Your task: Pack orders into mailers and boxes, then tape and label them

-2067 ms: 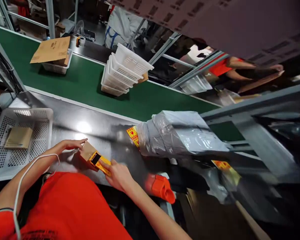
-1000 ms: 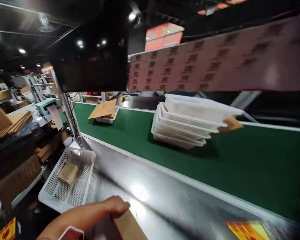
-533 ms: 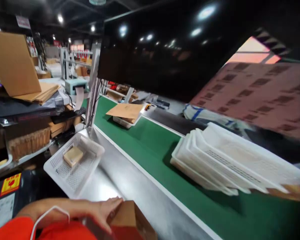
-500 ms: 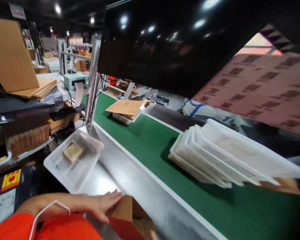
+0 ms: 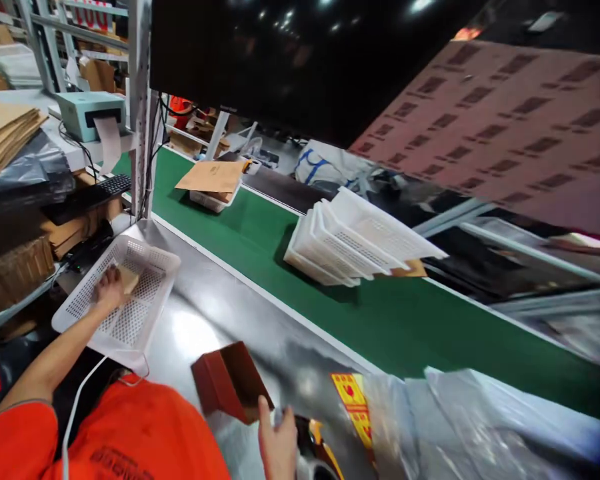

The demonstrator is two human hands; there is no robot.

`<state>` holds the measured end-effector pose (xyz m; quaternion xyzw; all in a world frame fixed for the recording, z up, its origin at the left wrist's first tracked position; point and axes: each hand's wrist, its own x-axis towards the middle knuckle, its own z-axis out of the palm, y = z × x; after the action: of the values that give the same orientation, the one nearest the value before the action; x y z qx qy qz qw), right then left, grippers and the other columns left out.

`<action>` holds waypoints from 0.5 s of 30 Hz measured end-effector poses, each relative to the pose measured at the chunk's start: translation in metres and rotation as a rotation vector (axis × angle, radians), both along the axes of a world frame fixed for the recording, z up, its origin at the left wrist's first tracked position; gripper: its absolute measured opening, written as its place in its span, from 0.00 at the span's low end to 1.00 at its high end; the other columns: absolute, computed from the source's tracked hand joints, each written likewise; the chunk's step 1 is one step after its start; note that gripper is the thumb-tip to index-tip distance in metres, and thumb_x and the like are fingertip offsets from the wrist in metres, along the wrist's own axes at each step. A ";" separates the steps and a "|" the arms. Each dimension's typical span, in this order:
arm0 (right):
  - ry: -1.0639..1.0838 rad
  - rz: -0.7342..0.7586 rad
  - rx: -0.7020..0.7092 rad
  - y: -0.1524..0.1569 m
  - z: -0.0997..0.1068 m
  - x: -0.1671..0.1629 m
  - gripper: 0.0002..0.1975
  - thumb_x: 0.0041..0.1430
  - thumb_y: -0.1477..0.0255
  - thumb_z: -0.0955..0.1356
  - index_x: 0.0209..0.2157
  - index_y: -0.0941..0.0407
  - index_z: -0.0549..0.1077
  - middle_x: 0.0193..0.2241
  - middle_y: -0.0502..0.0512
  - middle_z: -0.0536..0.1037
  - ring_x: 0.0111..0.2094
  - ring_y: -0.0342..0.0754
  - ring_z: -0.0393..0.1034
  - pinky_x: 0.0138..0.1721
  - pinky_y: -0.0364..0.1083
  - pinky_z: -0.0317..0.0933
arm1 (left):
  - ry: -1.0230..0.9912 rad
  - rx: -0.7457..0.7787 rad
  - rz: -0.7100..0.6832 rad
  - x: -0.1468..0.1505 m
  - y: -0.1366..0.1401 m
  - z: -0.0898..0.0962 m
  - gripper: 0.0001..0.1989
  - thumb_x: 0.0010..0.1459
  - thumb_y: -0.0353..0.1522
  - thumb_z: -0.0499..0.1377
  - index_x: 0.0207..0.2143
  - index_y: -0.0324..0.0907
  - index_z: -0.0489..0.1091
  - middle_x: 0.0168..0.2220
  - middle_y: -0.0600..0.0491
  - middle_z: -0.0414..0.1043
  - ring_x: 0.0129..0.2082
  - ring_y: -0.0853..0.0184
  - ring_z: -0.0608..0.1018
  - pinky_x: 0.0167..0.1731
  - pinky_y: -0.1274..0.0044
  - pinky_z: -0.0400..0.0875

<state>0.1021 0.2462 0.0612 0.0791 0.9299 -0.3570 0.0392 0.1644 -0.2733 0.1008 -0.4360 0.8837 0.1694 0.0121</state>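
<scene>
My left hand (image 5: pixel 111 288) reaches into a white perforated basket (image 5: pixel 163 267) at the left. Its fingers close over a small tan box (image 5: pixel 131 279) lying in the basket. In front of me an open, empty cardboard box (image 5: pixel 215 383) stands on the metal table, its opening tilted toward the right. At the box's near right corner is my right hand (image 5: pixel 277 443), thumb up and fingers curled. Something greyish shows between thumb and finger, too little to name. Right beside this hand sits a black and yellow tape dispenser (image 5: pixel 320 453), partly cut off by the frame.
A green conveyor belt (image 5: pixel 260 233) runs behind the metal table (image 5: pixel 200 293), carrying nested white baskets (image 5: pixel 340 243) and a basket topped with a brown envelope (image 5: pixel 213 176). Clear plastic bags (image 5: pixel 460 427) lie at the right. A dark monitor (image 5: pixel 280 67) hangs above; a label printer (image 5: pixel 91 115) stands left.
My left hand has moved from the cardboard box to the small tan box in the basket. The view has swung right and down, bringing the plastic bags and tape dispenser into sight.
</scene>
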 end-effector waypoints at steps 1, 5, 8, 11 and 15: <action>0.033 -0.032 0.016 -0.002 0.010 -0.003 0.60 0.55 0.32 0.60 0.65 0.74 0.66 0.64 0.90 0.71 0.70 0.80 0.63 0.70 0.72 0.60 | -0.019 -0.003 -0.006 0.004 -0.002 -0.002 0.46 0.55 0.36 0.71 0.71 0.30 0.58 0.73 0.23 0.55 0.72 0.29 0.62 0.68 0.48 0.62; 0.043 -0.024 -0.276 -0.039 0.048 0.009 0.49 0.59 0.36 0.64 0.65 0.63 0.70 0.62 0.78 0.76 0.65 0.69 0.72 0.68 0.66 0.65 | 0.083 0.041 0.023 -0.001 0.019 0.007 0.47 0.60 0.42 0.67 0.73 0.30 0.52 0.67 0.25 0.64 0.67 0.34 0.71 0.64 0.50 0.69; -0.017 0.188 -0.583 -0.095 0.070 0.027 0.48 0.61 0.39 0.67 0.70 0.59 0.67 0.61 0.73 0.79 0.63 0.64 0.75 0.65 0.63 0.70 | 0.412 0.073 -0.122 -0.016 0.076 0.025 0.55 0.54 0.42 0.72 0.74 0.32 0.48 0.70 0.27 0.58 0.73 0.41 0.63 0.73 0.53 0.61; 0.043 0.402 -0.589 -0.135 0.083 0.025 0.58 0.63 0.41 0.69 0.80 0.57 0.42 0.75 0.72 0.62 0.73 0.63 0.62 0.71 0.63 0.63 | 0.596 0.312 -0.503 -0.026 0.148 0.039 0.65 0.45 0.43 0.76 0.77 0.37 0.43 0.76 0.31 0.48 0.78 0.43 0.54 0.77 0.55 0.53; 0.313 0.214 -0.312 -0.104 0.094 0.009 0.55 0.67 0.52 0.67 0.80 0.60 0.33 0.77 0.74 0.53 0.77 0.66 0.52 0.74 0.66 0.55 | 0.563 0.902 -0.949 -0.057 0.209 0.037 0.63 0.56 0.46 0.68 0.81 0.41 0.32 0.79 0.36 0.50 0.77 0.49 0.60 0.74 0.58 0.62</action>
<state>0.1114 0.1426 0.1553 -0.0831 0.8613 -0.4981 -0.0558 0.1079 -0.0643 0.1374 0.1035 0.7916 0.6013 0.0349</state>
